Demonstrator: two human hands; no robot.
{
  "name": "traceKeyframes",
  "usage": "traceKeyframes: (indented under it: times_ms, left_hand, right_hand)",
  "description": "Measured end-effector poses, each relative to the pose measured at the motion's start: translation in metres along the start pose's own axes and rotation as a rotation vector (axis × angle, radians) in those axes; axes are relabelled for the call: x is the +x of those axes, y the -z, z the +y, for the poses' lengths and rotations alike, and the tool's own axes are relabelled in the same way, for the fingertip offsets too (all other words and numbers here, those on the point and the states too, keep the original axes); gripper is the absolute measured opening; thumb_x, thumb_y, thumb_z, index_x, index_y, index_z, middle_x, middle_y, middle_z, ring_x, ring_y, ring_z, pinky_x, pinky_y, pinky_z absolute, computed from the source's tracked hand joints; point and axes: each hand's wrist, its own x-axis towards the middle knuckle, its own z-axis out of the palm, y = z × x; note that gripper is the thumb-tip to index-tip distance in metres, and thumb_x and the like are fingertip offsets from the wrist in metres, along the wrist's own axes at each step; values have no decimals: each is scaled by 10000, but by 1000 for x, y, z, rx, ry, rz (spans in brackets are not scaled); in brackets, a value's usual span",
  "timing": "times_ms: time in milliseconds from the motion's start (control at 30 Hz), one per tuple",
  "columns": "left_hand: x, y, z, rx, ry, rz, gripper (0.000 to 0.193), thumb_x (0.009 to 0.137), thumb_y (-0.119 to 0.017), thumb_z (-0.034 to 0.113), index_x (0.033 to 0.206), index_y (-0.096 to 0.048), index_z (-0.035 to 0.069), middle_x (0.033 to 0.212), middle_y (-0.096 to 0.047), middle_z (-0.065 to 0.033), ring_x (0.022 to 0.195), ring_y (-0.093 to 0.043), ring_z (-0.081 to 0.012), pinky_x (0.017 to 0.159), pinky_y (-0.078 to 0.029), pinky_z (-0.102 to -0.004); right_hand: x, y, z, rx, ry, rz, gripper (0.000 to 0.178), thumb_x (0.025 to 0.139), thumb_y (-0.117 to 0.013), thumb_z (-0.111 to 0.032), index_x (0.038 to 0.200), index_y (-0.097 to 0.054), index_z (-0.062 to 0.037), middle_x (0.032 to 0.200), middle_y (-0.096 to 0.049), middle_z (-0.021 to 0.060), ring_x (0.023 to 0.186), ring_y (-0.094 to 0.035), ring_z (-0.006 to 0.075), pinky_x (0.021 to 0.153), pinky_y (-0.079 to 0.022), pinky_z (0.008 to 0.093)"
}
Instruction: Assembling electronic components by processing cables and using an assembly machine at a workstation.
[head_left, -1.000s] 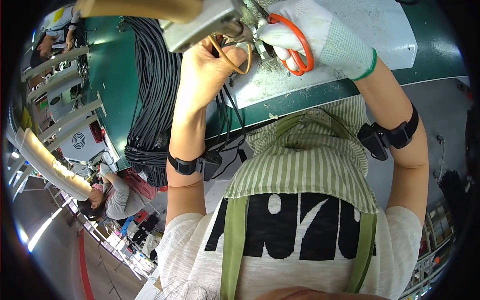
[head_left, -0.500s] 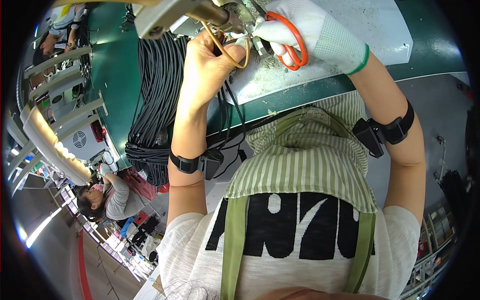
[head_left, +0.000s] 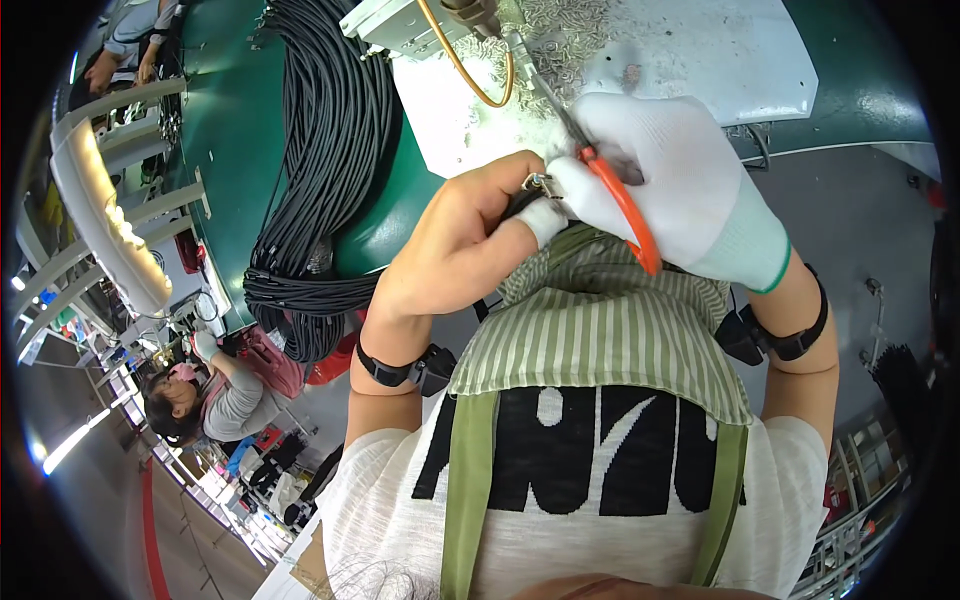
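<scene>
My left hand, bare with a white cover on the thumb, is closed in front of my apron. Between its fingers is a black cable, and a small metal end piece sticks out toward my right hand. My right hand, in a white glove with a green cuff, grips red-handled scissors. Their grey blades point up and to the left, away from the cable. The gloved fingertips meet the metal piece; whether they pinch it I cannot tell.
A thick bundle of black cables lies on the green table to the left. Scraps cover a white sheet beneath a machine head with a curved brass-coloured tube. A co-worker sits at the far left.
Both hands have come back from the machine toward my body and lower in view, the left bringing the cable end, the right keeping the scissors. More of the scrap-covered sheet shows.
</scene>
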Motion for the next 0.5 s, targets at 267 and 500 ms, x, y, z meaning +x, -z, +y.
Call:
traceKeyframes:
  times_ms: [267,500]
  left_hand:
    - [0,-27,3,593,-346,490,192,803,-626,-13,980,-549,-20,765,-578,1,641,-438,-9,526,-362,-154]
    - [5,-29,3,126,-306,657,206,751,-663,-57,905,-536,-6,779,-575,15,636,-434,26,535,-348,-122]
  right_hand:
    - [-10,-5,-4,688,-344,-135,204,846,-637,-243,794,-581,-54,601,-567,58,504,-552,163,479,-425,281]
    - [-20,-31,4,-364,231,427,159,820,-664,-192,852,-594,-53,603,-560,99,494,-562,218,482,-432,312]
